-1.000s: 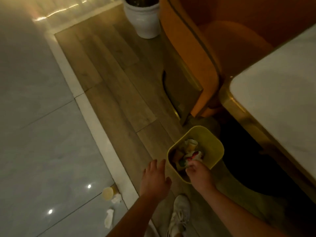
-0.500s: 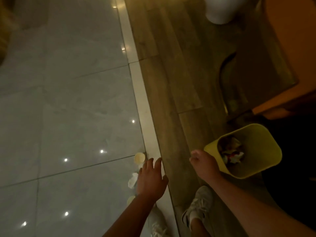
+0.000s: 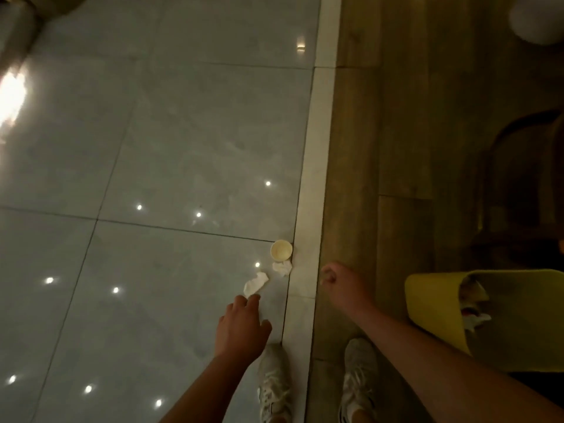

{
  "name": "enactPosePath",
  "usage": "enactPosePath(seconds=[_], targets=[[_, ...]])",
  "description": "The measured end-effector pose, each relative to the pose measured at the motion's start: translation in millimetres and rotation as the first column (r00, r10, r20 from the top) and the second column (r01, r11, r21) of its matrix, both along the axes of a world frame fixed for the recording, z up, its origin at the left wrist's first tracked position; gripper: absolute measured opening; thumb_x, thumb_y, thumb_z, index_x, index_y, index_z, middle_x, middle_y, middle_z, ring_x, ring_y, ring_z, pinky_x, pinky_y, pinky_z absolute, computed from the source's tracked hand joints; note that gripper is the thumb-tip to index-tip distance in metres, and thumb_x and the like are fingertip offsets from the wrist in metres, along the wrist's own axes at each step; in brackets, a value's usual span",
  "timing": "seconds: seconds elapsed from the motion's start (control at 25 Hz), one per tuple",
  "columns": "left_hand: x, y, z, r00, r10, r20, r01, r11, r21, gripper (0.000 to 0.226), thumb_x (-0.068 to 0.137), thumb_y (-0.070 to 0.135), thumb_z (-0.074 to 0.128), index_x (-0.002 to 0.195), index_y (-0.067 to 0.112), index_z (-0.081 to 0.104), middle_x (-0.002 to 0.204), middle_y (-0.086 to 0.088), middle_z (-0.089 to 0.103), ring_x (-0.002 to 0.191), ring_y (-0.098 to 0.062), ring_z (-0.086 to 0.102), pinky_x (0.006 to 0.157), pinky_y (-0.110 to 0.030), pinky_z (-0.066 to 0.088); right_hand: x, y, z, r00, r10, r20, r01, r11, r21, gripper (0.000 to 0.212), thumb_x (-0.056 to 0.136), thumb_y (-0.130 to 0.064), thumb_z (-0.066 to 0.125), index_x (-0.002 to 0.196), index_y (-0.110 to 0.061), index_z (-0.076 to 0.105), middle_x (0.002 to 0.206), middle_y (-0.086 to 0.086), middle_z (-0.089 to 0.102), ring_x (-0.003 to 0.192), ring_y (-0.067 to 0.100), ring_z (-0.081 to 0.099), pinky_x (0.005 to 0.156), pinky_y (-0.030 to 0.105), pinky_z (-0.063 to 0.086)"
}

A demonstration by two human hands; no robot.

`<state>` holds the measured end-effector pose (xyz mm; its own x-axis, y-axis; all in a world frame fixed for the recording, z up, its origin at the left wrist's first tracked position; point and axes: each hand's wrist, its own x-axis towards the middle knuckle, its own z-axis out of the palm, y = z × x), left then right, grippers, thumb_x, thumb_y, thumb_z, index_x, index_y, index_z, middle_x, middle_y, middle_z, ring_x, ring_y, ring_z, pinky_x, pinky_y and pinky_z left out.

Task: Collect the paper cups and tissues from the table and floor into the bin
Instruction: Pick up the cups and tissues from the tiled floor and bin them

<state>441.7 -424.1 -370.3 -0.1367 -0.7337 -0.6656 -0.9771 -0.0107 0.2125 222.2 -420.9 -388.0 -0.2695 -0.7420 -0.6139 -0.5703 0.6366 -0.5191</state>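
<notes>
Nearest the camera, two pale sneakers stood on the floor, the left sneaker (image 3: pixel 273 383) on the grey tile beside the pale border strip (image 3: pixel 311 178) and the right sneaker (image 3: pixel 358 380) on the wood planks (image 3: pixel 406 117).

The left hand (image 3: pixel 241 326) reached out low over the tile, palm down, fingers loosely spread and holding nothing. Its fingertips (image 3: pixel 254 298) came just short of, or barely met, the near end of a flat tissue (image 3: pixel 255 286); the blur made contact impossible to judge. That tissue lay with its long axis running from near-left to far-right, pointing toward the border strip.

The right hand (image 3: pixel 345 285) hung above the strip and the edge of the wood, fingers curled loosely inward with nothing in them. It was apart from the litter, which lay to its left.

To the right of that forearm, the yellow bin (image 3: pixel 433 309) sat tipped, its mouth facing right, with crumpled paper waste (image 3: pixel 473 303) showing inside. The rim was partly cut off by shadow.

A little farther than the flat tissue, a crumpled tissue (image 3: pixel 282 268) lay in a roundish wad, with no clear long axis, against the edge of the strip. Just beyond and touching or nearly touching it, a paper cup (image 3: pixel 281 249) rested with its open mouth turned up toward the camera. No print or writing could be made out on the cup, tissues or bin.

At the far right, the rounded base of a white pot (image 3: pixel 537 19) stood on the wood.
</notes>
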Motion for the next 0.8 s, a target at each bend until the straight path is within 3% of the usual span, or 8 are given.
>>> enactPosePath(seconds=[0.12, 0.32, 0.52, 0.64, 0.8], targets=[[21.2, 4.4, -29.8, 0.996, 0.085, 0.038, -0.084, 0.996, -0.014, 0.062, 0.088, 0.041, 0.058, 0.143, 0.025, 0.037, 0.134, -0.003, 0.05, 0.118, -0.022, 0.051, 0.095, -0.035, 0.046, 14.2, -4.2, -41.7, 0.991, 0.13, 0.017, -0.13, 0.991, 0.036, 0.024, 0.091, -0.019, 0.058, 0.114, -0.018, 0.058, 0.092, 0.002, 0.067, 0.08, 0.016, 0.063, 0.072, 0.032, 0.056], [59.1, 28.9, -94.1, 0.975, 0.212, 0.058, -0.214, 0.977, 0.015, 0.07, 0.081, 0.044, 0.067, 0.142, 0.027, 0.038, 0.136, -0.002, 0.048, 0.12, -0.022, 0.05, 0.095, -0.037, 0.048, 35.5, -7.4, -102.4, 0.947, 0.319, -0.042, -0.316, 0.946, 0.07, 0.024, 0.09, -0.022, 0.058, 0.114, -0.021, 0.058, 0.1, 0.003, 0.069, 0.089, 0.019, 0.064, 0.075, 0.034, 0.056], [93.8, 34.6, -181.8, 0.982, 0.186, 0.008, -0.186, 0.982, -0.002, 0.095, 0.071, 0.053, 0.074, 0.148, 0.033, 0.023, 0.145, -0.003, 0.037, 0.129, -0.026, 0.042, 0.1, -0.042, 0.045, 64.0, -17.4, -182.0, 0.871, 0.469, -0.149, -0.47, 0.882, 0.028, 0.023, 0.089, -0.022, 0.054, 0.111, -0.022, 0.06, 0.107, 0.004, 0.068, 0.095, 0.023, 0.063, 0.08, 0.037, 0.054], [102.8, 40.2, -231.6, 0.996, 0.09, -0.007, -0.09, 0.996, 0.004, 0.109, 0.068, 0.056, 0.076, 0.151, 0.039, 0.007, 0.156, -0.005, 0.02, 0.14, -0.029, 0.029, 0.106, -0.045, 0.041, 80.1, -24.0, -239.1, 0.74, 0.634, -0.225, -0.647, 0.762, 0.021, 0.031, 0.09, -0.019, 0.05, 0.12, -0.022, 0.057, 0.122, 0.006, 0.06, 0.103, 0.027, 0.06, 0.083, 0.037, 0.051], [111.8, 36.4, -279.1, 0.984, -0.179, -0.018, 0.178, 0.984, -0.025, 0.108, 0.071, 0.05, 0.075, 0.149, 0.043, 0.001, 0.158, -0.005, 0.011, 0.14, -0.028, 0.027, 0.101, -0.042, 0.045, 87.4, -26.5, -303.9, 0.376, 0.836, -0.399, -0.899, 0.433, 0.062, 0.04, 0.09, -0.014, 0.049, 0.13, -0.02, 0.045, 0.147, 0.007, 0.038, 0.104, 0.035, 0.061, 0.075, 0.041, 0.053]])
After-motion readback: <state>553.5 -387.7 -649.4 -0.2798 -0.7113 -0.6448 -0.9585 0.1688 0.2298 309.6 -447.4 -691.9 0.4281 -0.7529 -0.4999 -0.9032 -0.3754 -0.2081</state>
